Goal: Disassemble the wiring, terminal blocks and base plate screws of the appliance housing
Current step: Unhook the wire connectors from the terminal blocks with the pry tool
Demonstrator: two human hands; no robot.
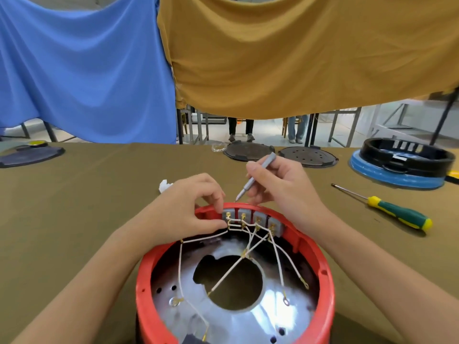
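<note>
Item: red housing (320,256), open side up, on the bench (74,219) directly before you.

Terminal blocks (253,218): four grey units in a row on the far inner wall, all seated. White wires (278,254) run from their brass tabs; several loose ends with ring lugs lie on the shiny metal plate (273,316) inside, so part of the wiring looks already freed. The connections at the blocks remain. No base plate screws can be made out; whether any are out cannot be told.

Left hand (188,207): your fingers (218,223) pinch the leftmost block and the wire at its tab.

Right hand (280,187): curled round a slim grey tool (255,177), held like a pen, tip just above the rim behind the blocks.

Judged progress: early to middle; blocks, remaining wires and plate still to come off.

Around it: a green and yellow screwdriver (397,214) lies to the right, untouched; a black ring on a blue base (395,180) far right; two dark round covers (308,156) beyond; a white scrap (165,186) near your left hand.

Writing: no brand, label or lettering can be read.
</note>
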